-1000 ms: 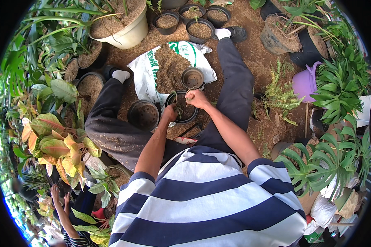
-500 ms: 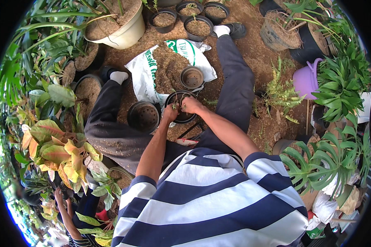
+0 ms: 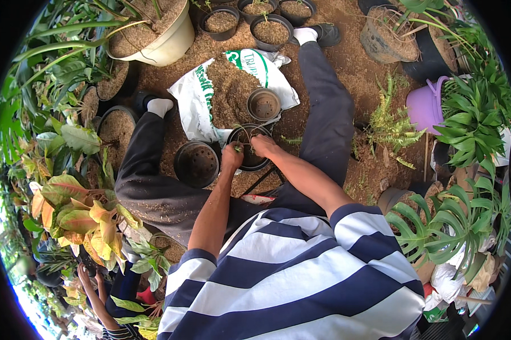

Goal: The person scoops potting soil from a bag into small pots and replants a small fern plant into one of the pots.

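Both my hands work over a black plastic pot (image 3: 254,161) between my legs. My left hand (image 3: 231,154), at the pot's left rim, pinches a small green seedling (image 3: 238,148). My right hand (image 3: 262,145) is over the pot's right side, its fingers closed on a thin stem that arcs over the pot. Whether this stem belongs to the same seedling I cannot tell. To the left sits a black pot with drainage holes (image 3: 196,164). Beyond my hands, a smaller brownish pot (image 3: 263,104) rests on an opened white sack (image 3: 188,109) holding loose brown growing mix (image 3: 228,85).
My outstretched legs flank the sack. Several soil-filled black pots (image 3: 271,33) stand at the far side, near a large cream pot (image 3: 173,44). At the right are a fern (image 3: 389,124) and a purple bucket (image 3: 423,107). Another person's arm (image 3: 96,300) shows at lower left.
My left hand has shifted slightly left, widening the gap between my hands. The thin stem's arc over the pot shows more clearly now. The pots and sack stay put.
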